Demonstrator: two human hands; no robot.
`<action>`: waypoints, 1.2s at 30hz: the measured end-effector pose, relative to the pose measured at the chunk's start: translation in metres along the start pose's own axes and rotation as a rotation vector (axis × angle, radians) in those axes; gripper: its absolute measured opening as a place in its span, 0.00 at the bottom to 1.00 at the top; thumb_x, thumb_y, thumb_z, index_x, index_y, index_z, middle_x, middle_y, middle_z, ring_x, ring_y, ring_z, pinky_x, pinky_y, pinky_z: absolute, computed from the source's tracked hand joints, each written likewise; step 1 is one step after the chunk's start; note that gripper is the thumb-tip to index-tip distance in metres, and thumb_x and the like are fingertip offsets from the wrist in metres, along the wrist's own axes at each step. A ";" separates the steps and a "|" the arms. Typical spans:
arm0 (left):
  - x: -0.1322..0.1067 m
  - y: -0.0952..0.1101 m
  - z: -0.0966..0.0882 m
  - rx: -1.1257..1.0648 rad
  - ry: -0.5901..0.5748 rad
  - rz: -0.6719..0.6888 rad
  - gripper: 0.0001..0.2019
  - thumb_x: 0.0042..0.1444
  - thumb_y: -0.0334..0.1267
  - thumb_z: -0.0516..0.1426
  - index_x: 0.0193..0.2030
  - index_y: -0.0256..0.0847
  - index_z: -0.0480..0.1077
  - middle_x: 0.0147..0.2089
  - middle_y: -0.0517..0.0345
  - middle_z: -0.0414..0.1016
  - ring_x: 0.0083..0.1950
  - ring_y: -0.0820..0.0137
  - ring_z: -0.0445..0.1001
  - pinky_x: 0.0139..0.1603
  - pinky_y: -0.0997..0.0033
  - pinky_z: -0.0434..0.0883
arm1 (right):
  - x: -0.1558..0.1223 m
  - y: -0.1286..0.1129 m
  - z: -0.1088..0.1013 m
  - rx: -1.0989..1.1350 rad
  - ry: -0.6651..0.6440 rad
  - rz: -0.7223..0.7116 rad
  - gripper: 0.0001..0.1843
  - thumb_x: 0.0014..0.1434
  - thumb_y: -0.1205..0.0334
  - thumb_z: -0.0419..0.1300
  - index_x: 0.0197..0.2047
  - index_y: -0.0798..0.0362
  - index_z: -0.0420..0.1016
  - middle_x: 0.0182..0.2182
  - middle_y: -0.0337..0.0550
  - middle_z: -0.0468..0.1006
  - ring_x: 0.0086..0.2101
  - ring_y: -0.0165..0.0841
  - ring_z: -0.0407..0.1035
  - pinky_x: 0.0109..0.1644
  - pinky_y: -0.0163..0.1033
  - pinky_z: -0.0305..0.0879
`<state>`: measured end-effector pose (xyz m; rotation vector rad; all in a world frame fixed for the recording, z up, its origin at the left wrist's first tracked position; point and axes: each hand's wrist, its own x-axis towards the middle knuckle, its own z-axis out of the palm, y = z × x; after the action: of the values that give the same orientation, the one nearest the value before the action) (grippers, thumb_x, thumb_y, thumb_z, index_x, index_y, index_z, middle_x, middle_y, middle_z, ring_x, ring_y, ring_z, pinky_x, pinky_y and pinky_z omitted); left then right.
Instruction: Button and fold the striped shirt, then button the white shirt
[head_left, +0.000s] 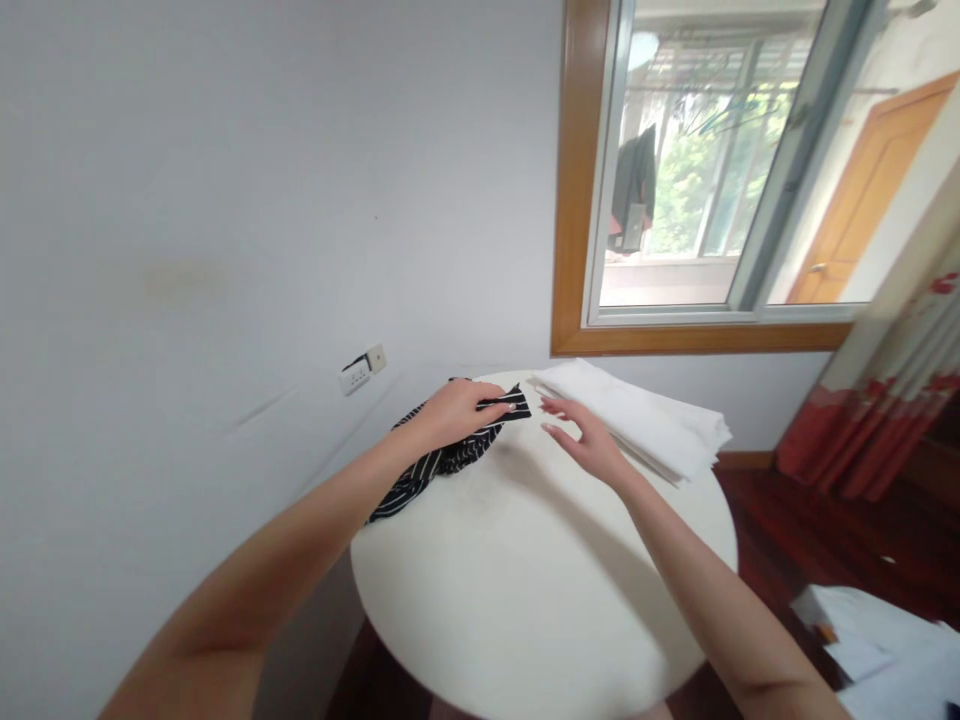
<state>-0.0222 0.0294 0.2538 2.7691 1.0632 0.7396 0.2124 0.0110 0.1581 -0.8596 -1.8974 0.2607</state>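
Observation:
A black garment with thin white stripes lies bunched at the far left of the round white table, partly hanging over the edge. My left hand pinches one end of it between thumb and fingers, so a flat striped flap sticks out to the right. Just right of that flap, my right hand hovers with thumb and fingers apart and nothing between them. Behind my right hand, a folded stack of white cloth or sheets rests on the table; I cannot tell its material.
The table stands against a white wall with a power socket. A wood-framed window is behind it. A red and cream curtain hangs at the right. White items lie low at the bottom right, over the dark red floor.

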 end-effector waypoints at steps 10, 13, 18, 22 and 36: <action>-0.001 0.061 -0.034 -0.056 -0.170 0.045 0.17 0.54 0.51 0.53 0.35 0.38 0.72 0.27 0.62 0.71 0.28 0.74 0.65 0.28 0.77 0.57 | 0.033 -0.047 -0.039 0.235 -0.299 -0.042 0.19 0.57 0.46 0.57 0.34 0.55 0.73 0.29 0.40 0.73 0.33 0.32 0.67 0.38 0.36 0.64; -0.005 0.053 -0.047 -0.194 -0.307 -0.020 0.18 0.53 0.53 0.53 0.36 0.38 0.72 0.27 0.62 0.70 0.28 0.74 0.65 0.27 0.77 0.58 | 0.033 -0.054 -0.051 0.216 -0.189 0.006 0.19 0.55 0.45 0.58 0.30 0.56 0.73 0.26 0.38 0.71 0.30 0.30 0.65 0.33 0.34 0.61; -0.008 0.037 -0.064 -0.289 -0.370 -0.087 0.17 0.50 0.51 0.56 0.36 0.39 0.73 0.30 0.60 0.72 0.30 0.73 0.67 0.30 0.77 0.61 | 0.033 -0.073 -0.079 0.062 -0.004 -0.001 0.17 0.54 0.48 0.59 0.33 0.54 0.76 0.30 0.40 0.75 0.33 0.32 0.68 0.37 0.35 0.62; 0.000 0.036 -0.073 -0.002 -0.158 -0.010 0.12 0.45 0.46 0.60 0.31 0.40 0.75 0.31 0.58 0.71 0.35 0.70 0.69 0.37 0.75 0.64 | 0.027 -0.100 -0.091 -0.109 0.082 -0.060 0.14 0.56 0.51 0.58 0.34 0.53 0.77 0.31 0.40 0.77 0.32 0.33 0.69 0.36 0.35 0.61; 0.011 0.109 -0.078 -0.759 0.041 -0.063 0.12 0.50 0.37 0.57 0.41 0.38 0.67 0.35 0.58 0.73 0.31 0.75 0.71 0.34 0.74 0.70 | -0.018 -0.199 -0.056 -0.106 -0.107 -0.309 0.14 0.61 0.55 0.53 0.47 0.46 0.74 0.38 0.42 0.78 0.35 0.33 0.71 0.40 0.39 0.66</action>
<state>0.0153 -0.0528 0.3538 2.0706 0.6701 0.9468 0.1760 -0.1557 0.2760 -0.6188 -2.1275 0.0184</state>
